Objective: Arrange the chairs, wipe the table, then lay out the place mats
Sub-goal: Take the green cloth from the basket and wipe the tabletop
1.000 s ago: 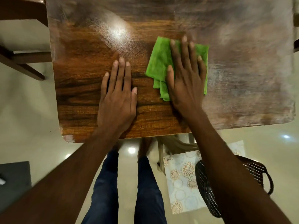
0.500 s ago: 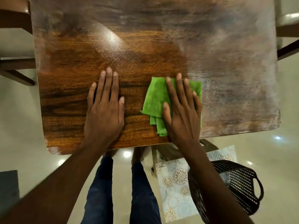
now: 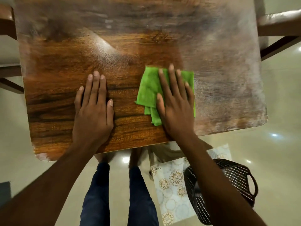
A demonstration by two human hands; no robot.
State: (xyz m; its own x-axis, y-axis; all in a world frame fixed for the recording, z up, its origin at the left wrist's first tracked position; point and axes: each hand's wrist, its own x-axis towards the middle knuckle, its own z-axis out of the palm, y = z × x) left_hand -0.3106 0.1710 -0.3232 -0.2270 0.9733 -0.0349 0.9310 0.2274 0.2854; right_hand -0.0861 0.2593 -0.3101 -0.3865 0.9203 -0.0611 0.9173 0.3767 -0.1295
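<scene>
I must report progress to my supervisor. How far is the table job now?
Wiping is underway. The right hand presses the green cloth flat on the table; the left hand rests beside it. The table's left part looks clean and glossy, while its right and far parts look dusty. The place mats lie on the floor beside the black basket, not yet laid out.

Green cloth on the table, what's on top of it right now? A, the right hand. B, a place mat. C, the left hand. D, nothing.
A: the right hand lies flat on the green cloth, while the left hand rests on bare table.
</scene>
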